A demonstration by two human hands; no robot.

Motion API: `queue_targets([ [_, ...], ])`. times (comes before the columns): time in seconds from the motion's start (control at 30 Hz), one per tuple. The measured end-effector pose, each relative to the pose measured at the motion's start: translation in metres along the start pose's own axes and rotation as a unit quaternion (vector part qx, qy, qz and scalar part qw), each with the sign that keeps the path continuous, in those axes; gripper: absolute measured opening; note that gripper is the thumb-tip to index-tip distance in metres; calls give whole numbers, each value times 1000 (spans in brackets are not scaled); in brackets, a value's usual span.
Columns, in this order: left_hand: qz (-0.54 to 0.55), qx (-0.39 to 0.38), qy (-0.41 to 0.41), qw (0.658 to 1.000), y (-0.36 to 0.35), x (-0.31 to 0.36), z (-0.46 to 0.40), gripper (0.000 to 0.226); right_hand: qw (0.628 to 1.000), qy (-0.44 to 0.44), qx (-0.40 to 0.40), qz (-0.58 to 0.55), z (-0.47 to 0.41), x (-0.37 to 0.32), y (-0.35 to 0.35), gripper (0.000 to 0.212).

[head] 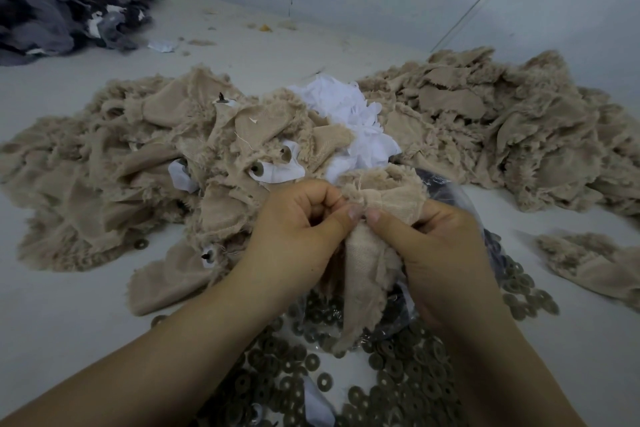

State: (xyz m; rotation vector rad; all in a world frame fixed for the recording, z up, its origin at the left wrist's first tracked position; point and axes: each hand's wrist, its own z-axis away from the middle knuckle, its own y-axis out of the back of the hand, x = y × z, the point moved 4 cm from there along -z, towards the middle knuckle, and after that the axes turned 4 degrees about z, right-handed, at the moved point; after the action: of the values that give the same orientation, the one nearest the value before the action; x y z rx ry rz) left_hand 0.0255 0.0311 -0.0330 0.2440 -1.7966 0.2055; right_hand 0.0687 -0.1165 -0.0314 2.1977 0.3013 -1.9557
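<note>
At the table's (pixel 69 305) far left lies a dark grey fabric pile (pixel 45 3), and nearer the person a heap of beige plush (pixel 138 156). The left hand (pixel 298 218) has its grip curled, pinching the beige plush piece (pixel 363 270) near its upper end. The piece hangs between both hands above the washers (pixel 398 385), its long axis running far to near and its narrow tip pointing toward the person. The right hand (pixel 433 246) pinches it too, thumb just beside the left thumb.
</note>
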Motion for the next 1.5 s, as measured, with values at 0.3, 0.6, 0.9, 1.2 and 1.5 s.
queue_targets([
  [0.3,-29,31,-29,999,-1,1,1,18,996,-65,13,-58,0,7,1,28],
  [0.6,-176,15,-279,944,2,26,10,23,994,-81,5,-68,-2,7,2,52],
  [0.9,-89,-13,-128,988,4,9,3,22,986,-116,-33,-116,-1,7,1,25],
  [1.2,-70,-122,-62,988,11,5,-4,38,960,-200,-10,-195,-6,15,-1,23],
  [1.5,-82,-95,1,992,6,-1,-4,24,956,-230,9,-182,-2,15,-1,25],
])
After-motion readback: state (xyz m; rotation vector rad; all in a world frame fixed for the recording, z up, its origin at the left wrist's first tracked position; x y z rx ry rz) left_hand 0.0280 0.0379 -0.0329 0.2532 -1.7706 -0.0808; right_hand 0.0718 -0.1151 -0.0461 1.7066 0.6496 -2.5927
